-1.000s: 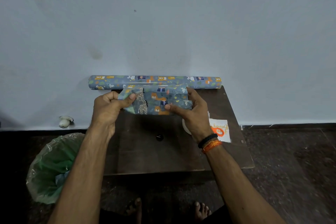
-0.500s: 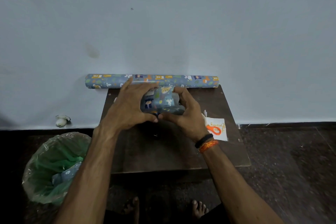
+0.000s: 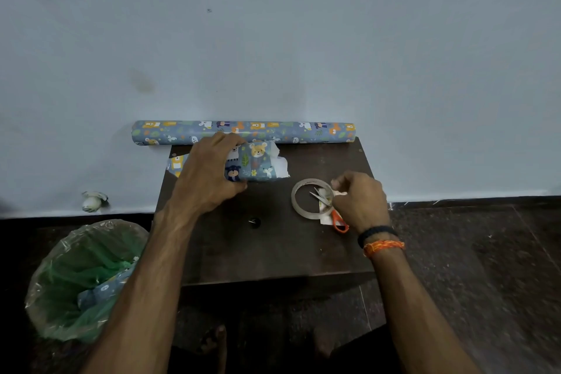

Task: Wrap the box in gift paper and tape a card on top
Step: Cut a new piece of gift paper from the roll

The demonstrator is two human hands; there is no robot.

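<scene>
No legible writing; paper print is cartoon animals. Box, partly wrapped, lies at far centre of the tabletop, long axis left-right, white paper flaps loose at its right end. Left hand clasps it from above, fingers curled over. Right hand pinches at the tape roll rim, beside orange-handled scissors. Gift paper roll lies along the far edge. Near half of tabletop open.

Dark wood bench w/ small black knob mid-top. Far edge: gift-paper roll along wall. Far left-centre: half-wrapped box. Right: tape ring, orange-handled scissors on white card.
</scene>
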